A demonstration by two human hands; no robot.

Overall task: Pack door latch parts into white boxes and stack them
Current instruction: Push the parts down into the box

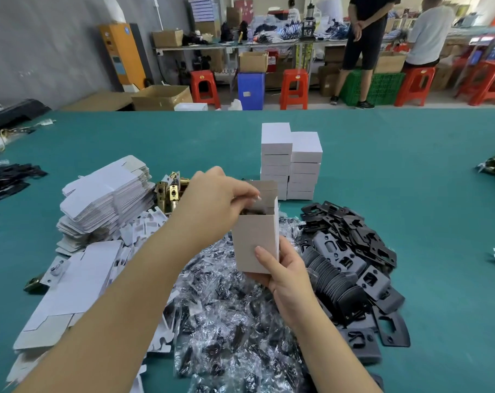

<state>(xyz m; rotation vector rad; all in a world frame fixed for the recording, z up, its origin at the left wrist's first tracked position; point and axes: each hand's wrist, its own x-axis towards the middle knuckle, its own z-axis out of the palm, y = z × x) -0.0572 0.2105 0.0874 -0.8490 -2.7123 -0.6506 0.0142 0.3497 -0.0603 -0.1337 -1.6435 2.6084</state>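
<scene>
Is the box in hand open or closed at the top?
Open. The white box, held upright by the right hand, has its top flap standing up, and the left hand reaches into the mouth.

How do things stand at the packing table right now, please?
Right hand holds open box. Left hand pushing parts into it. Nothing in the way.

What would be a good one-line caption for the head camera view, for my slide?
Right hand holds an open white box upright while the left hand feeds parts into it, above bagged hardware.
</scene>
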